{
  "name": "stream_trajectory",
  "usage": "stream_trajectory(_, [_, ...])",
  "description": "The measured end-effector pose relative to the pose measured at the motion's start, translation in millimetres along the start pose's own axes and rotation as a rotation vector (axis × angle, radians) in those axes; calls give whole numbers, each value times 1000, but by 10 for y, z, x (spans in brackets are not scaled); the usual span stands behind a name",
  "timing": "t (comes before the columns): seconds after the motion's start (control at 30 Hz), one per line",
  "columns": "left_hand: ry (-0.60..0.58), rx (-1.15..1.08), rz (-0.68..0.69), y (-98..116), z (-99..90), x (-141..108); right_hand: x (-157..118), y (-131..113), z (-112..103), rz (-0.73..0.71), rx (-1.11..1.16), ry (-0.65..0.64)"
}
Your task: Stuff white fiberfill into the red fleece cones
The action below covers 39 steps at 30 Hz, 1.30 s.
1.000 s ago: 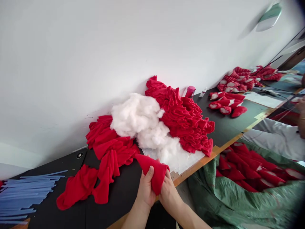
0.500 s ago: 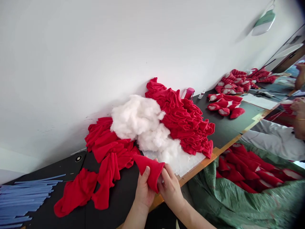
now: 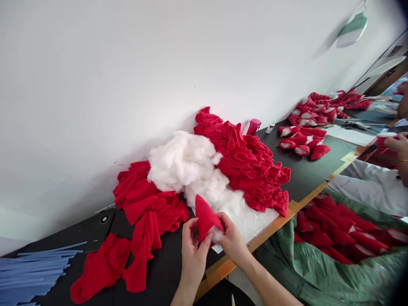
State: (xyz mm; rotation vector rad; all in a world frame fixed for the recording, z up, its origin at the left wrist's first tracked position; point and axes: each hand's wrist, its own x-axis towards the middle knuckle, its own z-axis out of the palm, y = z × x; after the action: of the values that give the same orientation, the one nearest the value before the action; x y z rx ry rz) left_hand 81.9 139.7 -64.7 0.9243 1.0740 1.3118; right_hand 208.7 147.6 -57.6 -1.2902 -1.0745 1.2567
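A red cone-shaped fabric piece (image 3: 205, 214) is held point up between my hands near the table's front edge, with white stuffing showing at its open lower end. My left hand (image 3: 195, 244) grips its left side, thumb near the opening. On its right side my right hand (image 3: 231, 238) has its fingers closed round the rim by the stuffing. Behind them lies a heap of white fluffy stuffing (image 3: 185, 159), partly on a white sheet (image 3: 266, 219). Red fabric pieces are piled to its left (image 3: 143, 199) and to its right (image 3: 251, 161).
Blue strips (image 3: 35, 267) and a dark phone (image 3: 100, 225) lie at the left. At the right, a green sack (image 3: 318, 272) holds red stuffed pieces. More stuffed pieces (image 3: 306, 142) and a pink bottle (image 3: 253, 126) stand or lie farther back. Another person's hand (image 3: 400, 146) shows at the right edge.
The red cone has swung from leaning left to pointing up, and its opening now faces me with stuffing visible. Both hands have shifted with it.
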Motion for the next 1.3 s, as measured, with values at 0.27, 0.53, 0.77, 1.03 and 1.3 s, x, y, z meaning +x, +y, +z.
stream_trajectory(0.27, [46, 311, 87, 79, 63, 97, -10, -186, -37, -165, -317, -66])
stream_trajectory(0.53, [142, 647, 316, -52, -172, 236, 151, 154, -56, -173, -470, 247])
stream_trajectory(0.77, [152, 420, 74, -3, -49, 220, 63, 120, 128, -176, -318, 141])
stream_trajectory(1.03, [21, 324, 69, -89, 43, 166, 44, 152, 146, 54, -57, 196])
stream_trajectory(1.3, [66, 518, 237, -159, -24, 203, 67, 233, 99, 67, 121, 292])
